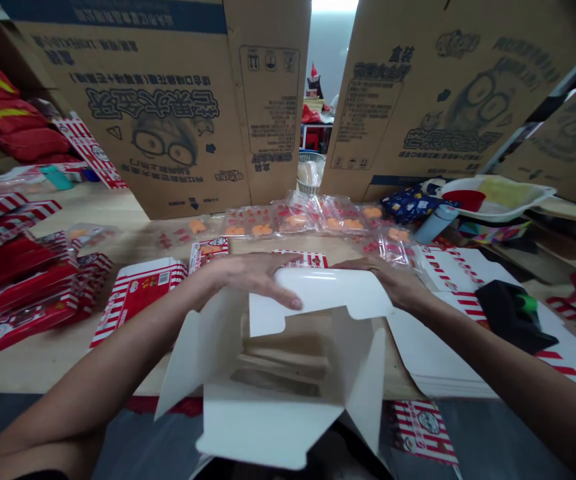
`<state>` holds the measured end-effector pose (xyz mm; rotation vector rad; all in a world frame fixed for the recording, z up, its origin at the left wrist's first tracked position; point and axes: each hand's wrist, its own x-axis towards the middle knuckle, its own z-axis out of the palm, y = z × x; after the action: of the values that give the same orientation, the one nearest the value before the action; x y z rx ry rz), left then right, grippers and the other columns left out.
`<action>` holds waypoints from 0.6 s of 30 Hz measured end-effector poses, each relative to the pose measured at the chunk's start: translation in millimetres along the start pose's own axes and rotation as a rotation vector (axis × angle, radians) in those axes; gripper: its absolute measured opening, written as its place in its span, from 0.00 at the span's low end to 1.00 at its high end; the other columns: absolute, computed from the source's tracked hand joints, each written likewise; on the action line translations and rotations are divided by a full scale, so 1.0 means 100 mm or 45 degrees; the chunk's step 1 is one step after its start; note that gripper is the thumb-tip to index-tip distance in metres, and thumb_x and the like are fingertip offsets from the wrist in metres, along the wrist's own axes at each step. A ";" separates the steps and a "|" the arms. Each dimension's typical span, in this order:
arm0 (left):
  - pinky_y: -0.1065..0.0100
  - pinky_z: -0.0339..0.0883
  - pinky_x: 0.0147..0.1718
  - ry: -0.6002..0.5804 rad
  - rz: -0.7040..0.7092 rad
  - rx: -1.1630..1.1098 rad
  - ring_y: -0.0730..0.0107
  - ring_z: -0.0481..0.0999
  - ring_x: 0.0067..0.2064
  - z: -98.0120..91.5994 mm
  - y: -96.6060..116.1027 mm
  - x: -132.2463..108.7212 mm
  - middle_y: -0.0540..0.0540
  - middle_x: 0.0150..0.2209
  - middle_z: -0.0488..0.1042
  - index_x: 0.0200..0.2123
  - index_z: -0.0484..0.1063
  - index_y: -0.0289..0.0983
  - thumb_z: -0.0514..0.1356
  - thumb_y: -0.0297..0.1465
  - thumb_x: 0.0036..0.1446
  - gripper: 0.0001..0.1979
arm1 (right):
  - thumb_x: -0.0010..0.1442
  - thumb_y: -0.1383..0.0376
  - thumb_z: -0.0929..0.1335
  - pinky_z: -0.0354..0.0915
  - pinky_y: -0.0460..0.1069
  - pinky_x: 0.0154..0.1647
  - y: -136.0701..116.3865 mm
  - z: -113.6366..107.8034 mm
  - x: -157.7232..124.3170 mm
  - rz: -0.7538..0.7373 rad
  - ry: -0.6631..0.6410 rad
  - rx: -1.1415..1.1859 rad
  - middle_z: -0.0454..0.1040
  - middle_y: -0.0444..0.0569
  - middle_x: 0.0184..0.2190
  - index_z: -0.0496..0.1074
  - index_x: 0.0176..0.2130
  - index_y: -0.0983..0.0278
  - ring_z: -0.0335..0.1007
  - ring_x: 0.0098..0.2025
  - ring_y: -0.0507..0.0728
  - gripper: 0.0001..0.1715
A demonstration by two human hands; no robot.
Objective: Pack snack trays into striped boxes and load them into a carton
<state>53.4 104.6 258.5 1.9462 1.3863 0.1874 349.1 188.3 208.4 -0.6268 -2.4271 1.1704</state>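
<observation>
A white-inside cardboard box (273, 420) stands open toward me, its flaps spread and a window visible within. My left hand (253, 275) grips its upper far edge, thumb over the top flap and fingers behind. At the flap's right end, my right hand (388, 277) holds the same box from behind; its fingertips are hidden. Just beyond the hands lie clear packets (295, 217) with orange and red pieces. A small red-and-white striped box (208, 251) lies beyond my left forearm.
Red printed boxes (23, 280) are piled at left, beside a flat carton (138, 290). White-backed carton sheets (448, 347) and a black tape dispenser (513, 313) lie at right. Large brown cartons (178, 100) wall the back; a white basin (513, 193) stands far right.
</observation>
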 end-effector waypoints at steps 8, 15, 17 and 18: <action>0.63 0.70 0.46 -0.299 -0.068 -0.068 0.53 0.79 0.47 0.00 -0.15 0.12 0.48 0.47 0.82 0.52 0.78 0.46 0.70 0.47 0.44 0.30 | 0.66 0.52 0.66 0.63 0.58 0.63 -0.05 -0.14 0.03 0.099 -0.505 0.014 0.76 0.48 0.58 0.73 0.61 0.56 0.70 0.60 0.65 0.27; 0.61 0.65 0.57 -0.233 0.047 -0.237 0.52 0.73 0.58 -0.02 -0.11 0.00 0.47 0.59 0.76 0.60 0.72 0.47 0.70 0.47 0.48 0.35 | 0.57 0.58 0.73 0.56 0.64 0.68 -0.14 -0.09 0.03 0.054 -0.508 -0.008 0.67 0.46 0.66 0.64 0.67 0.52 0.64 0.66 0.68 0.41; 0.63 0.66 0.55 -0.211 0.015 -0.185 0.52 0.74 0.57 0.04 -0.12 -0.02 0.47 0.58 0.77 0.58 0.74 0.47 0.70 0.49 0.48 0.34 | 0.56 0.59 0.73 0.58 0.65 0.67 -0.11 0.03 0.05 0.012 -0.416 -0.092 0.68 0.46 0.65 0.64 0.67 0.51 0.66 0.64 0.68 0.41; 0.63 0.67 0.54 -0.206 0.005 -0.169 0.52 0.75 0.56 0.07 -0.15 -0.03 0.47 0.57 0.77 0.57 0.75 0.47 0.69 0.49 0.48 0.33 | 0.57 0.61 0.73 0.60 0.64 0.66 -0.09 0.07 0.05 -0.018 -0.380 -0.123 0.69 0.46 0.64 0.65 0.67 0.51 0.67 0.63 0.67 0.40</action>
<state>44.1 100.8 245.4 1.8131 1.2335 0.1179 338.9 181.8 211.8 -0.4911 -2.7452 1.2225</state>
